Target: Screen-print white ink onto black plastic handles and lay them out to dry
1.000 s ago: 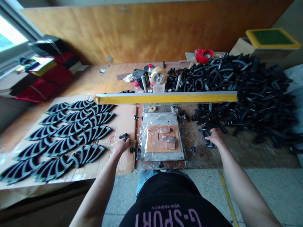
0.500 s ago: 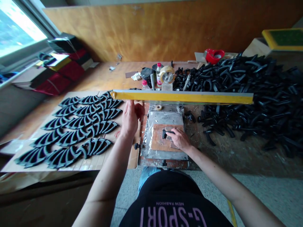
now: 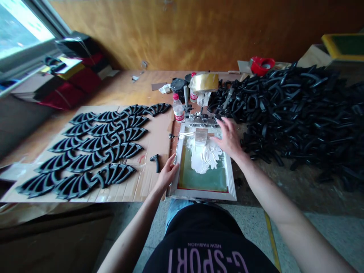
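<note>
A screen-printing frame (image 3: 204, 194) lies flat on the bench in front of me, green mesh with a blob of white ink (image 3: 204, 157) on it. My left hand (image 3: 167, 173) rests on the frame's left edge, fingers curled against it. My right hand (image 3: 229, 138) hovers over the frame's far right corner with fingers spread, next to a clear squeegee (image 3: 201, 135) standing in the ink. A single black plastic piece (image 3: 156, 162) lies on the cardboard just left of the frame.
Rows of black fan-shaped parts (image 3: 93, 151) cover a cardboard sheet (image 3: 142, 185) at left. A big heap of black plastic pieces (image 3: 298, 110) fills the right. Bottles (image 3: 178, 107), a tape roll (image 3: 205, 82) and a jar stand behind the frame. A window is at far left.
The raised yellow-edged screen frame has come down flat onto the bench. My left hand moved from its upper edge to its left side; my right hand left the plate and moved to the far corner.
</note>
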Tool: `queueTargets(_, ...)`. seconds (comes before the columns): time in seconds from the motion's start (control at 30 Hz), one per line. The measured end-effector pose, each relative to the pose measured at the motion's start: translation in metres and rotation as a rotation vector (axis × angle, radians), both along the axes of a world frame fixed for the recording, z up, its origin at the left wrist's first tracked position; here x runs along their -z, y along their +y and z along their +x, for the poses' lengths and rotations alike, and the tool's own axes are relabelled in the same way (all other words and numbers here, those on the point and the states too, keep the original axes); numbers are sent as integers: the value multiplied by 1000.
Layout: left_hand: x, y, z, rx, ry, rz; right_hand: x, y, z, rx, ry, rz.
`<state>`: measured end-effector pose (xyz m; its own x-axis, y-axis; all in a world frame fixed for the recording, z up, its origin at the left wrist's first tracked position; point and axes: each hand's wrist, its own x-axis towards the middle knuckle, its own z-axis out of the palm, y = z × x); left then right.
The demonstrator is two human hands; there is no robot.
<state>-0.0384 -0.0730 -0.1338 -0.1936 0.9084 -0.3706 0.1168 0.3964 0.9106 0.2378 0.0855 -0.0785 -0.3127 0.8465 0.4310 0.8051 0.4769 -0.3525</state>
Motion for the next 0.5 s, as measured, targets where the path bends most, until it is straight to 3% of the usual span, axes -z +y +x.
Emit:
queueTargets(0.07,21,3,0,9,57,-9,-4,4,-34,-131,-116,-30)
queueTargets(0.17,37,5,-1,23,89,-5,4,-8,-62,-230,-286,-177)
queueTargets(0.3,42,4,-3,-11,92,18,21,-50,-47,-447,-426,-179)
queueTargets(0.4,44,4,-3,-28,118,23,17,-72,-25,-670,-466,-164)
queueTargets(0.5,43,3,-3,-25,127,25,10,-71,-19,-711,-436,-196)
